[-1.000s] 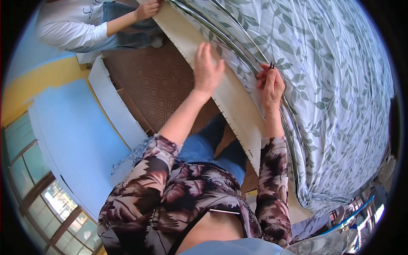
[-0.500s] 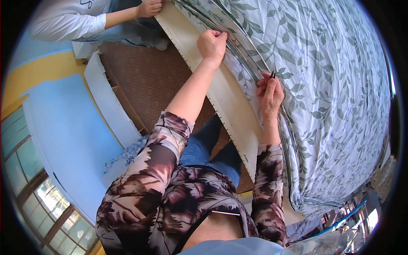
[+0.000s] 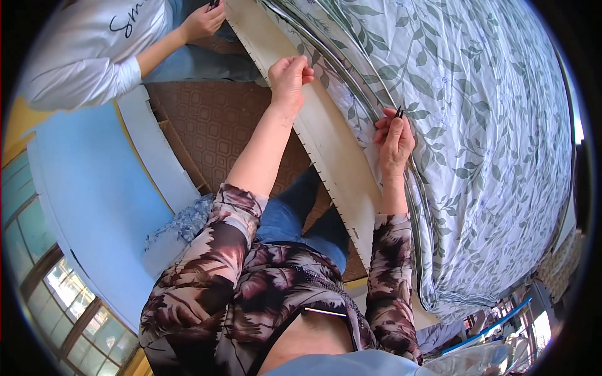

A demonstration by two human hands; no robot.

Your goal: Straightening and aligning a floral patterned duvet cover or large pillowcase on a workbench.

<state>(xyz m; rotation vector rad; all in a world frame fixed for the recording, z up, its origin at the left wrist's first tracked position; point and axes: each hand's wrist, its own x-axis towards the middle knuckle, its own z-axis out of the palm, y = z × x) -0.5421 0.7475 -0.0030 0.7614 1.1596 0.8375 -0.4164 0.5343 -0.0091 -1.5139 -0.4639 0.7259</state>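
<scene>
White fabric with grey-green leaves (image 3: 464,156) lies in layers on the table, with dark piped edges (image 3: 351,72) along its near left side. My right hand (image 3: 396,144) is closed around a small black tool with two pointed tips (image 3: 399,113), which resembles thread snips. Its fingers rest at the fabric's edge, tips pointing away from me. My left hand (image 3: 290,81) is over the bare table strip, short of the fabric edge. Its fingers are curled and pinched together; whether a thread is between them is too small to see.
A cream table border (image 3: 342,144) with evenly spaced marks runs diagonally past me. At the upper left stands a person in a white sleeve (image 3: 94,81), whose hand (image 3: 202,24) holds something black. A light blue panel (image 3: 94,169) and a bundle of bluish scraps (image 3: 182,225) lie left.
My left hand has come off the fabric edge, moving left and slightly toward me. My right hand stays nearly in place. The other person's hand has shifted left, and a black object now shows in it.
</scene>
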